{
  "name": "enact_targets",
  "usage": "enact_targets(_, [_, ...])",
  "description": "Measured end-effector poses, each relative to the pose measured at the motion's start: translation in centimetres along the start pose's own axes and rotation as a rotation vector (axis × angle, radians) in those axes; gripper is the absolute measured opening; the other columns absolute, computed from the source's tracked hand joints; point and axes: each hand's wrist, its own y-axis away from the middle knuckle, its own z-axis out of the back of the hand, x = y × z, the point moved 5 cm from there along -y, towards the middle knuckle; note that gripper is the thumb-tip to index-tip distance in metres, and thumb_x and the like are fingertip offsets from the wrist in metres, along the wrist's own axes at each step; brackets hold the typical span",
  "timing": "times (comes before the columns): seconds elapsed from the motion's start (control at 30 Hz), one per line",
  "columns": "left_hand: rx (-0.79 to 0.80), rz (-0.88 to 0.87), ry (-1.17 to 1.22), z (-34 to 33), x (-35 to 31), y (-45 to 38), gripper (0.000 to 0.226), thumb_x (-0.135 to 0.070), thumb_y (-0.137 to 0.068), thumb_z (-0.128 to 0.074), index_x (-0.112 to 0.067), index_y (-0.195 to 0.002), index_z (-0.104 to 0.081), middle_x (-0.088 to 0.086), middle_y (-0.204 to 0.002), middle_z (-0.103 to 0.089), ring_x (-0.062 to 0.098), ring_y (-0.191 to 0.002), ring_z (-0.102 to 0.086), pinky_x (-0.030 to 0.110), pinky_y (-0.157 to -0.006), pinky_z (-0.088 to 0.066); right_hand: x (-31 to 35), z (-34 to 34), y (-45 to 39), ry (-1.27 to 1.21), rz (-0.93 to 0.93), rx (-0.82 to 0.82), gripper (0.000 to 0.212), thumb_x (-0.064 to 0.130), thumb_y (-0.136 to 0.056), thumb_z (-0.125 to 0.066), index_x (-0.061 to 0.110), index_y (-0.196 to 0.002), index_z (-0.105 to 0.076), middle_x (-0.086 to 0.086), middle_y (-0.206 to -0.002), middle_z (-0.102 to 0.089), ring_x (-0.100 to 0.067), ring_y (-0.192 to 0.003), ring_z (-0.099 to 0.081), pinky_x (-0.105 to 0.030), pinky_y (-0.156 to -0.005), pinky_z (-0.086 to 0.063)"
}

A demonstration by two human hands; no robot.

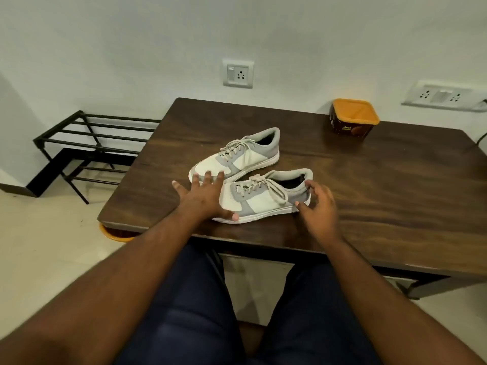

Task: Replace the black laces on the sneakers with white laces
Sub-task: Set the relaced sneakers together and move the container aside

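Two grey-and-white low-top sneakers lie side by side on the dark brown wooden table (369, 185), toes toward the left hand, heels toward the right hand. The near sneaker (263, 201) sits between both hands; the far sneaker (237, 156) lies just beyond the left hand's fingertips. Both carry pale, off-white laces (259, 184), tied.

Left hand (205, 198): fingers straight and spread, released; thumb touches the toe sole of the near sneaker, fingertips reach the toe of the far sneaker.

Right hand (319, 206): fingers loosely curved at the heel of the near sneaker, index at the collar, thumb at the sole edge. Whether it actually grasps the heel cannot be told.

Well beyond the right hand stands a brown plastic tub with an orange rim (353, 119). A black metal rack (87, 146) stands on the floor beyond the left hand, beside the table.
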Motion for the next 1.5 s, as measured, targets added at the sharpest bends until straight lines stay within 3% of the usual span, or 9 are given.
enact_targets(0.2, [-0.141, 0.063, -0.087, 1.6, 3.1, -3.3, 0.091, -0.052, -0.078, -0.072, -0.038, -0.152, -0.020, 0.002, -0.162, -0.014, 0.034, -0.149, -0.009, 0.076, -0.107, -0.001, -0.1, 0.9, -4.2, -0.083, -0.044, 0.156, 0.034, 0.014, -0.083, -0.074, 0.019, -0.113, -0.060, -0.003, -0.090, -0.062, -0.012, -0.081, -0.057, -0.025, -0.075, -0.049])
enact_targets(0.3, [-0.271, 0.122, -0.026, 2.7, 3.7, -4.4, 0.066, -0.031, -0.091, -0.060, -0.030, -0.149, -0.029, 0.005, -0.157, -0.029, 0.034, -0.145, -0.024, 0.070, -0.111, -0.010, 1.5, 1.2, -6.4, 0.281, 0.232, 0.191, 0.048, 0.026, -0.081, -0.077, 0.014, -0.125, -0.061, -0.007, -0.119, -0.057, -0.020, -0.109, -0.054, -0.029, -0.092, -0.044])
enact_targets(0.4, [-0.080, 0.074, 0.126, 1.0, 2.4, -5.9, 0.062, -0.033, -0.092, -0.058, -0.024, -0.147, -0.031, 0.006, -0.150, -0.036, 0.033, -0.137, -0.038, 0.066, -0.111, -0.020, 3.0, -0.8, -9.0, 0.678, 0.452, 0.385, 0.085, 0.044, -0.077, -0.076, 0.022, -0.148, -0.035, -0.006, -0.153, -0.031, -0.027, -0.142, -0.025, -0.043, -0.114, -0.031])
enact_targets(0.6, [0.006, 0.017, 0.226, 1.0, 3.1, -9.6, 0.071, -0.031, -0.096, -0.056, -0.022, -0.155, -0.017, 0.007, -0.161, -0.018, 0.035, -0.142, -0.031, 0.057, -0.115, -0.022, 4.4, -5.5, -15.3, 1.082, 0.396, 0.638, 0.107, 0.044, -0.080, -0.073, 0.023, -0.154, 0.002, -0.003, -0.163, -0.002, -0.027, -0.150, 0.006, -0.060, -0.116, -0.003])
enact_targets(0.77, [-0.159, 0.128, 0.378, 2.1, 3.6, -10.5, 0.079, -0.026, -0.094, -0.059, -0.029, -0.155, -0.009, 0.009, -0.163, -0.010, 0.037, -0.141, -0.031, 0.053, -0.111, -0.031, 6.3, -6.6, -15.9, 1.157, 0.335, 0.609, 0.051, 0.020, -0.091, -0.059, 0.026, -0.139, -0.045, -0.007, -0.142, -0.046, -0.029, -0.137, -0.032, -0.068, -0.113, -0.005])
enact_targets(0.9, [-0.614, -0.195, 0.578, 5.4, -1.4, -4.9, 0.033, -0.023, -0.092, -0.059, -0.009, -0.122, -0.062, 0.012, -0.119, -0.061, 0.030, -0.107, -0.059, 0.037, -0.089, -0.046, 6.8, -6.2, -12.7, 1.069, 0.360, 0.678, 0.028, 0.019, -0.088, -0.059, 0.027, -0.115, -0.061, 0.000, -0.116, -0.060, -0.024, -0.123, -0.045, -0.060, -0.112, -0.011])
enact_targets(1.07, [-0.006, -0.238, 0.358, 2.2, -6.5, -0.8, 0.038, -0.048, -0.084, -0.067, -0.017, -0.103, -0.060, -0.002, -0.106, -0.057, 0.019, -0.097, -0.059, 0.032, -0.079, -0.045, 5.3, -5.4, -7.8, 0.999, 0.338, 0.888, 0.026, 0.033, -0.079, -0.072, 0.027, -0.091, -0.049, 0.007, -0.095, -0.050, -0.017, -0.101, -0.050, -0.040, -0.092, -0.031])
enact_targets(1.23, [0.175, -0.146, 0.036, 3.7, -7.0, 0.0, 0.028, -0.038, -0.079, -0.071, -0.017, -0.090, -0.057, -0.002, -0.092, -0.062, 0.020, -0.079, -0.062, 0.030, -0.065, -0.045, 5.5, -5.3, -5.5, 0.915, 0.294, 0.975, 0.047, 0.022, -0.073, -0.080, 0.025, -0.066, -0.033, 0.000, -0.088, -0.050, -0.016, -0.083, -0.048, -0.027, -0.069, -0.035])
enact_targets(1.5, [0.227, -0.079, -0.117, 3.0, -6.8, 1.1, 0.042, -0.041, -0.081, -0.072, -0.017, -0.114, -0.060, 0.001, -0.118, -0.064, 0.025, -0.108, -0.062, 0.034, -0.074, -0.045, 6.6, -5.2, -4.2, 0.917, 0.175, 0.949, 0.042, 0.022, -0.075, -0.079, 0.019, -0.065, -0.039, -0.006, -0.091, -0.054, -0.023, -0.089, -0.054, -0.027, -0.068, -0.039])
